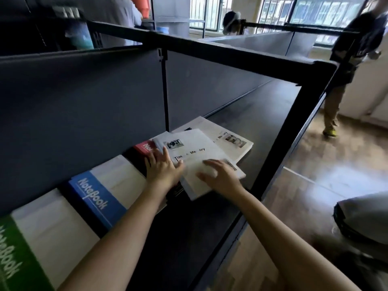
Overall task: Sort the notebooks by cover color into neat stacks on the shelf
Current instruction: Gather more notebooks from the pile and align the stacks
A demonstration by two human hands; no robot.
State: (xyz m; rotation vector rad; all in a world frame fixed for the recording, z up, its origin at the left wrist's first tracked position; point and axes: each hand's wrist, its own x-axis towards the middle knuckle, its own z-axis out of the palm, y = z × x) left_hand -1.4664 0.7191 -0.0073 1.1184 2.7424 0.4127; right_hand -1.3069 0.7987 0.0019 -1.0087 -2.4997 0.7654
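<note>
As both bare hands lie on a loose pile of white notebooks, a black metal shelf fills most of the frame, its dark back panel running along the left. A wooden floor shows to the right of the shelf, where a person in a dark top stands near barred windows.

Along the back panel, from nearest to farthest, lie a green notebook and a blue notebook. Each has a coloured band printed "Notebook" beside a white part.

Beyond them sits the white pile, askew and fanned out. The top white notebook (its cover reads partly "Tim" and "Me ory") lies at an angle over a second white notebook, which carries a small photo and lies farther along the shelf board.

The right hand rests palm down on the near right part of the top white notebook, fingers spread and slightly bent, gripping nothing. The left hand lies flat at that notebook's left edge, with fingers spread and the thumb touching the white cover.

Just past the left hand's fingertips, a red notebook peeks out against the back panel, mostly hidden by the white pile and the hand. A dark cover edge shows under the left wrist; what it belongs to cannot be told.
</note>
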